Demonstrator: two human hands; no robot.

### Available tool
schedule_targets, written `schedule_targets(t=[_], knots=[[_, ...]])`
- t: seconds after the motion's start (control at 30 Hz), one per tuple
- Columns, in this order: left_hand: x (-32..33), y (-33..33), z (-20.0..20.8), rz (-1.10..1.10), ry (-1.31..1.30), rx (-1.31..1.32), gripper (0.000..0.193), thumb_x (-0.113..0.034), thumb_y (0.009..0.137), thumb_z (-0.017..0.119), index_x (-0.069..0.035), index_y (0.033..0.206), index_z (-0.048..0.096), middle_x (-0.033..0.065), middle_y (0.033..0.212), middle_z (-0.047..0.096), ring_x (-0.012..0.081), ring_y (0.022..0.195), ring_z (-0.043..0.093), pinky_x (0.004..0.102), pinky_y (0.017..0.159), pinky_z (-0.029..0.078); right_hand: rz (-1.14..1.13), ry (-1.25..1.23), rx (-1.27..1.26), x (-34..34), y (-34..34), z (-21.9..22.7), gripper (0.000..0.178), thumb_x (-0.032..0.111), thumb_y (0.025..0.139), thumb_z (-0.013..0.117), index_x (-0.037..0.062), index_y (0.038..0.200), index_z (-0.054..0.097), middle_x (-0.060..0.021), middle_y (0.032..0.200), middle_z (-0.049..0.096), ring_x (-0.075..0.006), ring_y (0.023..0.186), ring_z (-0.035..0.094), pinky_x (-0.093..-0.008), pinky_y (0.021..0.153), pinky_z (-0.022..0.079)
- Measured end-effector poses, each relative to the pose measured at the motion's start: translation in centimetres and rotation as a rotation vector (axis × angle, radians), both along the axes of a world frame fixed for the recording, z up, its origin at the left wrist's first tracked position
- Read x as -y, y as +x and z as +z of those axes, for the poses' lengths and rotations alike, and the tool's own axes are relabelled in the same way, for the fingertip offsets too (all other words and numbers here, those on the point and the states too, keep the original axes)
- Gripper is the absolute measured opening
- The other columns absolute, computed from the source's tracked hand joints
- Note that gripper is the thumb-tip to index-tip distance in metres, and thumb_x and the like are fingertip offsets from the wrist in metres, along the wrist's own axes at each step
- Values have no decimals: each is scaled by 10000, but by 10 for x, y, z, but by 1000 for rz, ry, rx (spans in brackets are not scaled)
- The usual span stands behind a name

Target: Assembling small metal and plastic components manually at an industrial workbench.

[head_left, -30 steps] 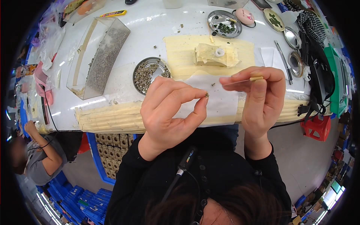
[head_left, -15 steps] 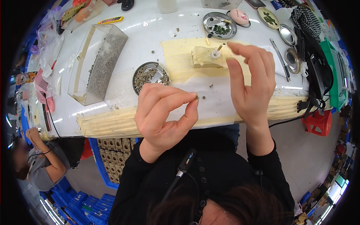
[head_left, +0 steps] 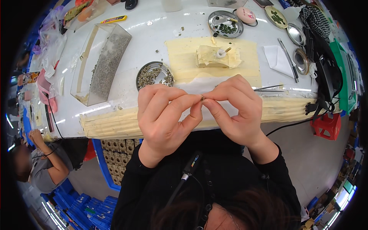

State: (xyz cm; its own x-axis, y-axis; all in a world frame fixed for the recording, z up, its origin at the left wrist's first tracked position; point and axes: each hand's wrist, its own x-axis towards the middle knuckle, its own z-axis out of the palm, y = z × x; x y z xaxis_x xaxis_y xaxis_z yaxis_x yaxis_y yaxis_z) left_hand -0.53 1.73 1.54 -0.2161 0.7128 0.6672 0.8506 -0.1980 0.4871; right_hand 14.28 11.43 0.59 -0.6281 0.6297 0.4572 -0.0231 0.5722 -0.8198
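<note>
Near the table's front edge my two hands meet fingertip to fingertip. Thumb and forefinger of my left hand [head_left: 163,117] pinch a tiny dark greenish-grey part [head_left: 202,98], its kind too small to tell. My right hand [head_left: 239,109] closes its thumb and forefinger on the part's other side. Just beyond my left hand stands a round metal dish [head_left: 171,79] of many similar small parts. Farther off, a tape-covered block [head_left: 207,57] carries a small white cup [head_left: 220,53] with a thin brown stick [head_left: 228,50] leaning out of it.
A clear box [head_left: 109,57] of small grey parts lies left. A metal plate [head_left: 239,30] with dark green pieces sits at the back. Tweezers [head_left: 270,89] and a pen-like tool [head_left: 287,59] lie right. A co-worker's arm [head_left: 50,161] shows at far left.
My right hand has come down and left from beside the block to meet my left fingertips. The brown stick leans farther right. My left hand stays nearly in place.
</note>
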Motion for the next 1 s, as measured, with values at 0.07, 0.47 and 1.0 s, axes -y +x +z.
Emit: schedule_targets(t=[0.07,0.47,1.0], knots=[[0,0,0,-15,0,16,255,13,584,790,-88,808,721,8,760,626,204,709,553,318,637,442,29,-97,-6,1,1,-1,75,87,865,704,15,860,683,-13,775,616,-85,703,539,-248,627,435],[-1,-3,-8,-109,25,122,267,76,597,758,-44,830,706,45,795,641,201,752,557,311,673,429,169,-567,-98,6,5,-6,93,85,925,644,-6,940,634,-10,861,636,-63,790,558,-218,710,454],[-1,1,-8,-67,28,49,273,67,603,763,-61,838,712,40,805,649,199,763,553,318,702,425,41,-276,-56,7,2,-6,84,79,897,669,9,896,621,-20,815,625,-84,752,563,-248,675,452]])
